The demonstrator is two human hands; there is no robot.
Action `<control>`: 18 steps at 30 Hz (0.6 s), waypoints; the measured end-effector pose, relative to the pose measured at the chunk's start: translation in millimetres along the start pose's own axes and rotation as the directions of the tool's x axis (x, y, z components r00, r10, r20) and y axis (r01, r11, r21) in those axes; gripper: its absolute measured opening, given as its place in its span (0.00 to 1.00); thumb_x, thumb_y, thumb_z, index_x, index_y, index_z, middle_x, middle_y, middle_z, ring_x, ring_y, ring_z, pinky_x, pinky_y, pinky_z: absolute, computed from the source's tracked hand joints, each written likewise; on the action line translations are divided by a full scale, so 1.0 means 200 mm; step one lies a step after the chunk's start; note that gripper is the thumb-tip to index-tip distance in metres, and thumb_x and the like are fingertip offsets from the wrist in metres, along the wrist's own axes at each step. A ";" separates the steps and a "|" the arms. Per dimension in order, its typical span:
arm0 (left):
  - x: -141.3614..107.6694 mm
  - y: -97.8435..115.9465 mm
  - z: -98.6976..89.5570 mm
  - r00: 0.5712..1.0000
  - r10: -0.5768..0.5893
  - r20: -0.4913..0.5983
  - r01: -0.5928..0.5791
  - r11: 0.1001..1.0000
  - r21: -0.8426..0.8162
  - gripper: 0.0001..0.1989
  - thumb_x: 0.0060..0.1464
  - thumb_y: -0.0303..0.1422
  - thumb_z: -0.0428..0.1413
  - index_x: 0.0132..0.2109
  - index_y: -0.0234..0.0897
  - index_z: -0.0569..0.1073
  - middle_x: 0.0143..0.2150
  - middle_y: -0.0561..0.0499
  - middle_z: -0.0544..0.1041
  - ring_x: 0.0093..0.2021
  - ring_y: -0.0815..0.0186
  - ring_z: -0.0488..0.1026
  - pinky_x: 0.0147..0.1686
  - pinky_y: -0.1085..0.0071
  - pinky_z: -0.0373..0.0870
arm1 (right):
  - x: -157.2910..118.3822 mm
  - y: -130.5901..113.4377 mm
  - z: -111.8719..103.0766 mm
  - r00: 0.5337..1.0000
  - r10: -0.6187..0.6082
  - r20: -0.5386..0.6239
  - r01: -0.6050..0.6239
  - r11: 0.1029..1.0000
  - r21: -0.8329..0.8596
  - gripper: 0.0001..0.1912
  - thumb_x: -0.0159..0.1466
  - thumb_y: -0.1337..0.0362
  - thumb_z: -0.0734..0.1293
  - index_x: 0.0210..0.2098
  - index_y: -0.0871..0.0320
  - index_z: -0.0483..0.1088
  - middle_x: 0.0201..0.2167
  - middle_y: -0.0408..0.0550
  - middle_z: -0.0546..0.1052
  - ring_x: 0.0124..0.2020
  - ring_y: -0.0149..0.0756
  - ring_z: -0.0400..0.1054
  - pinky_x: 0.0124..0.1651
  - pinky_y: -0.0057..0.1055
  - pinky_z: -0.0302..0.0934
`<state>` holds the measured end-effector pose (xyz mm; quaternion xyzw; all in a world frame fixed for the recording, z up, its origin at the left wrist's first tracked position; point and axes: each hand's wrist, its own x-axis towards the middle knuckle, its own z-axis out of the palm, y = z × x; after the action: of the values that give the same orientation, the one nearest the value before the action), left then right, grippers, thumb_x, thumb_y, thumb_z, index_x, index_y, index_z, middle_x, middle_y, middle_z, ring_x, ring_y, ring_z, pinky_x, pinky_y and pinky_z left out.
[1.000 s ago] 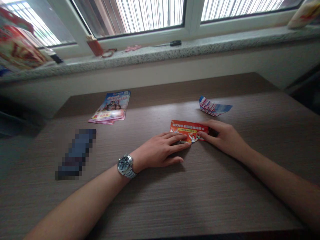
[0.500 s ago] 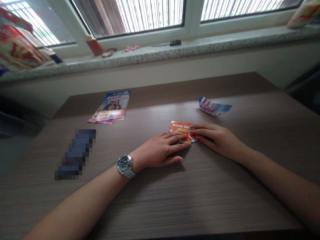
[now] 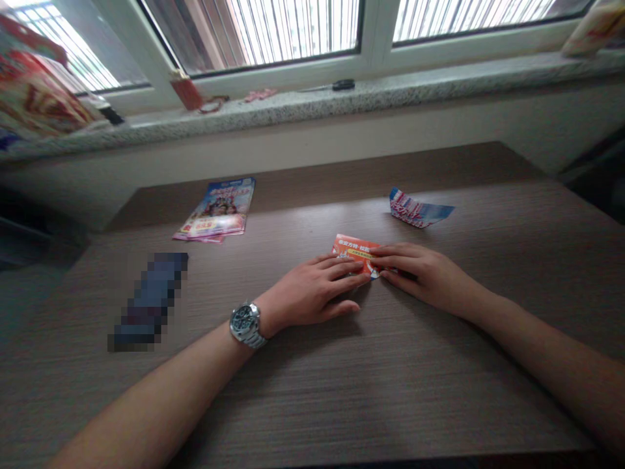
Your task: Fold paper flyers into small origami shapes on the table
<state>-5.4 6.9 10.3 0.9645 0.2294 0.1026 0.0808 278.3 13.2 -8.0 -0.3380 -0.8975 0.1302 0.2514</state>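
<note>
An orange printed paper [image 3: 352, 246] with white lettering lies on the brown table, partly covered by my fingers. My left hand [image 3: 317, 290] rests palm down with its fingers stretched over the paper's lower left part and the thumb apart on the table; a metal watch [image 3: 245, 324] is on that wrist. From the right, my right hand [image 3: 420, 272] lies over the paper's right side, its fingers extended flat with a gap above the thumb. Behind it stands a folded blue and pink paper [image 3: 420, 212], touched by neither hand.
Several colourful leaflets [image 3: 217, 212] are stacked at the table's back left. A blurred-out dark object [image 3: 151, 299] lies nearer at left. Along the stone windowsill [image 3: 293, 109] are a red box [image 3: 187, 91], a black-handled tool [image 3: 343, 85] and a red bag [image 3: 39, 91].
My right hand's fingers have shifted slightly on the paper's right side. The orange paper's visible top edge is a little differently angled. My left hand stays nearly in place.
</note>
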 end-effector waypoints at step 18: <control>-0.01 -0.01 -0.03 0.987 -0.151 -0.046 0.154 0.984 0.084 0.25 0.71 0.46 0.47 0.68 0.43 0.66 0.68 0.45 0.69 0.68 0.55 0.64 0.72 0.49 0.49 | 0.00 -0.05 -0.01 0.999 -0.035 0.036 0.032 0.997 0.074 0.16 0.71 0.66 0.64 0.57 0.53 0.74 0.58 0.51 0.78 0.59 0.41 0.73 0.66 0.42 0.64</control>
<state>-8.4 8.1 15.1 0.9445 0.3085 0.1050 0.0419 273.3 6.2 -2.7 -0.3108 -0.9022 0.1653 0.2493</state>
